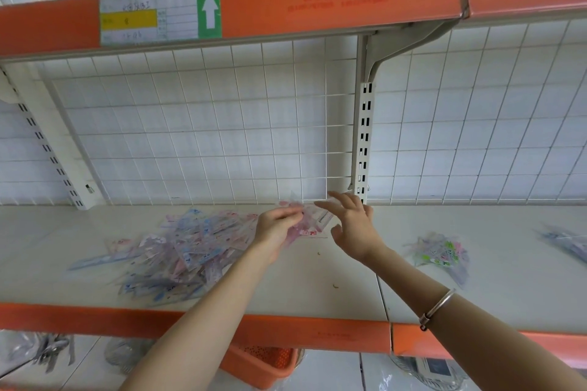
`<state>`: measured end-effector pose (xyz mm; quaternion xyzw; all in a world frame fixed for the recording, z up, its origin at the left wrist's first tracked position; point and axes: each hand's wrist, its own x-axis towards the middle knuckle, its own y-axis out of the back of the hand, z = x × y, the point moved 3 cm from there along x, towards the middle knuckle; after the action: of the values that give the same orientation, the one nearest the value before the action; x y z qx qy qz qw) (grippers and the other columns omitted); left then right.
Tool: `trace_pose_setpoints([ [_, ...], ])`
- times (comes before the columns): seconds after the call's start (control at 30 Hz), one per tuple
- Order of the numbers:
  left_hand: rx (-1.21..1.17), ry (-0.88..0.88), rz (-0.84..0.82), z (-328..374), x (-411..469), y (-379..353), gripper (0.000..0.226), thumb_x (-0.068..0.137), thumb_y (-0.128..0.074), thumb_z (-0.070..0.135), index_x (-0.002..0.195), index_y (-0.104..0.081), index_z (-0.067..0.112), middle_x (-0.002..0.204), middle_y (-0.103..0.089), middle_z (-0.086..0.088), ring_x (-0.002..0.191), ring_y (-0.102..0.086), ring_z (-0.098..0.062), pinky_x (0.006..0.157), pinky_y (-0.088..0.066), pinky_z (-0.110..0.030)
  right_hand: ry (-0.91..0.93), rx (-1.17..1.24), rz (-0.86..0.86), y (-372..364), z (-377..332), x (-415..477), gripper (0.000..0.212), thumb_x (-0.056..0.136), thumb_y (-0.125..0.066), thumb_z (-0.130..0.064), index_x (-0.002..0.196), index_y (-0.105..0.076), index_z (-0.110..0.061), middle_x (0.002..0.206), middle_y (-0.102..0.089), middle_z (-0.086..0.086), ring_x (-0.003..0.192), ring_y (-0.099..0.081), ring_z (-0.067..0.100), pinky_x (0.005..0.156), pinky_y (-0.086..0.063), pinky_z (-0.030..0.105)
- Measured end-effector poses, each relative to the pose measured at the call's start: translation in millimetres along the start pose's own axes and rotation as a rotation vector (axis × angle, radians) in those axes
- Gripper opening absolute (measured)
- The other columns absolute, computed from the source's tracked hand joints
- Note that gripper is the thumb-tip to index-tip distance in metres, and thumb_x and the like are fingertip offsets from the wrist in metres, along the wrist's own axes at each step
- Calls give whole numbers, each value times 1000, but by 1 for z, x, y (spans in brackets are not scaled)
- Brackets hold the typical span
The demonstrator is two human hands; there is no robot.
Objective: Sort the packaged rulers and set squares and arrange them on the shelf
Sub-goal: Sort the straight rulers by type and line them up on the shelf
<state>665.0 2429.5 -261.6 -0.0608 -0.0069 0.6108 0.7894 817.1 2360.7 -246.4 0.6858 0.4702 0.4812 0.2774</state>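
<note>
Packaged rulers [314, 220] gripped in my left hand [278, 225], mid-frame: I'd square their edges with my spread, empty right hand [355, 228].

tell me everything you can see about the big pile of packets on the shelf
The pile is a loose heap of flat clear plastic packets printed blue and pink, lying on the white shelf left of centre. One long blue packet juts out leftward. The left hand, holding a pink packet, sits at its right edge.
</note>
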Motion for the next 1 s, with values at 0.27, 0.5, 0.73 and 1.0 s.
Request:
trace_pose_setpoints([
  [0.27, 114, -3, -55, -4, -3, 0, 20, 88, -59, -8, 104, -68, -3, 78, -64, -5, 61, -60, -12, 51, -49, -17, -122, 5, 13, 7, 13, -2, 51, 88, -52, -8, 134, -50, -31, 148, -36, -7, 136, -24, 16, 103, -20, 34],
  [0.5, -89, 61, -99, 1, 0, -21, 17, 93, -51, 1, 92, -68, 3, 62, -54, -8, 75, -56, -33, 58, -48, -31, -152, -52, 90, 13, 28, -12, 29, 99, -42, -18, 119, -63, -22, 116, -66, 0, 109, -53, 24, 87, -27, 31],
  [0.73, 112, -51, -186, 6, -13, -57, 45, 83, -65, -7, 111, -60, 27, 106, -64, -12, 90, -68, -20, 53, -53, -21, -358, 334, 168, 35, 47, -27, 26, 95, -32, -3, 110, -51, -12, 78, -66, 6, 60, -51, 15, 60, -39, 31],
  [1.0, 3, 37, -281, 2, -29, -123, 97, 72, -72, -15, 145, -26, 29, 112, -58, -10, 74, -66, -11, 48, -53, -22, -585, 667, 326, 66, 88, -56, 12, 90, -51, -6, 82, -60, -8, 74, -57, 2, 65, -47, 13, 63, -38, 25],
])
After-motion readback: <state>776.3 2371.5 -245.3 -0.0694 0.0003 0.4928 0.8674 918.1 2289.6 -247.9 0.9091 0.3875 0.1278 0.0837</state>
